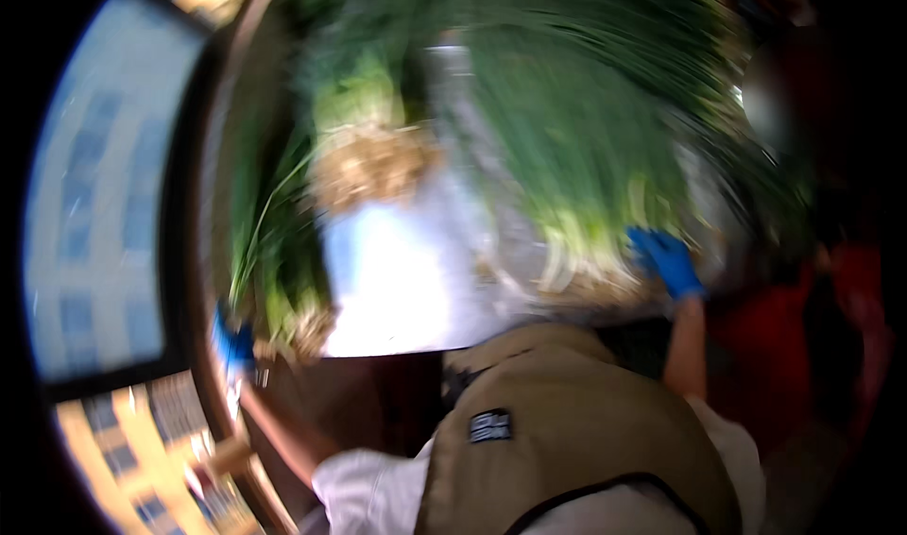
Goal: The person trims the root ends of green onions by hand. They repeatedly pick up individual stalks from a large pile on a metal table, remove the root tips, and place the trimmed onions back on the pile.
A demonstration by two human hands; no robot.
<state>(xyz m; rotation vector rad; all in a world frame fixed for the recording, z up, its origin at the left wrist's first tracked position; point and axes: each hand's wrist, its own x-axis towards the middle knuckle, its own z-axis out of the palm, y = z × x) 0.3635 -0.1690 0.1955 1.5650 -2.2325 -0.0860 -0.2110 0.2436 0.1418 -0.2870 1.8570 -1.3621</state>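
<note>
My left hand (pixel 234 344), in a blue glove, is at the left side by the window. The stalks of a few green onions (pixel 244 273) run down into its fingers, though blur hides the exact grip. Beside it lies a small bunch of green onions (pixel 301 315) with pale roots. My right hand (pixel 665 262), also blue-gloved, rests palm down at the right edge of a wide pile of green onions (pixel 588 167), near the white root ends. Whether its fingers grip any stalks cannot be made out.
Another bundle of green onions (pixel 368 138) with tan roots lies at the back left. A bright white surface (pixel 397 280) shows between the piles, next to grey plastic sheeting (pixel 524 252). A window (pixel 106 195) runs along the left. Something red (pixel 758 322) is at the right.
</note>
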